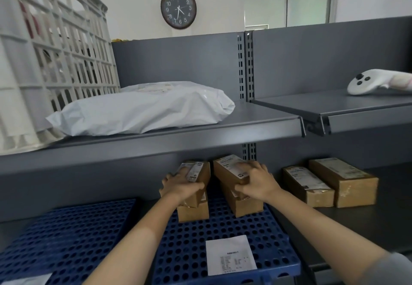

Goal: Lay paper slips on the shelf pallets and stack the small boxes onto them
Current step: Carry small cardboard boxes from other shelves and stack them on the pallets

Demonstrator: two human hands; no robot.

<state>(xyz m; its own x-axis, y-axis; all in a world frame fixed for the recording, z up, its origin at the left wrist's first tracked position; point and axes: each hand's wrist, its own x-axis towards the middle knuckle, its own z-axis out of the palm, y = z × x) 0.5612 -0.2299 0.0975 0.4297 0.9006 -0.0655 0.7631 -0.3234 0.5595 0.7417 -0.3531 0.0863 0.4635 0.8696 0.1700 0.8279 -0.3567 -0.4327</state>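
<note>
L pallet shows no boxes; on R pallet, L hand curls over the top box of the L stack and R hand grips the top box of the R stack, prob. squaring each on the box beneath. Paper slip lies flat near the pallet front, apart from both stacks; two spare boxes wait on bare shelf at R, likely next.
</note>
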